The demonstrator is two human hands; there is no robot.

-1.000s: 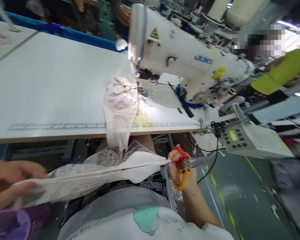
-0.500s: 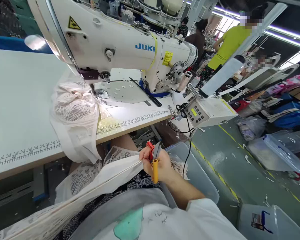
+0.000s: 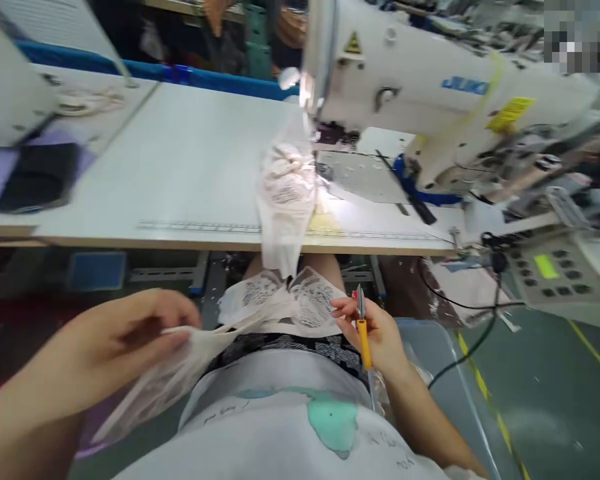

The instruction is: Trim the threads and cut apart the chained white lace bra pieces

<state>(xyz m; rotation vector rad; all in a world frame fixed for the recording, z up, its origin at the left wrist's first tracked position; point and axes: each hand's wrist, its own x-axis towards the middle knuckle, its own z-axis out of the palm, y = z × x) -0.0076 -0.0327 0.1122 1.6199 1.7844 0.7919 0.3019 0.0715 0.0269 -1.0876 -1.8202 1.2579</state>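
Observation:
A white lace bra lies across my lap, its lace cups facing up. My left hand is closed, pinching a sheer white end of the bra between thumb and fingers, pulled out to the left. In my right hand are thread snips with an orange and a red handle, blades pointing up. The right fingertips are close to the bra's right edge; whether they touch it I cannot tell. Another white lace piece hangs from beneath the sewing machine over the table's front edge.
The white table has a ruler strip along its front. A black screwdriver-like tool lies by the machine base. The control box and its cable stand at right. Below is a clear plastic bin. A dark flat object lies at left.
The view has swung left, and my left hand now shows. The white fabric stretched leftward from my right hand now runs to my left hand. The snips stay in my right hand.

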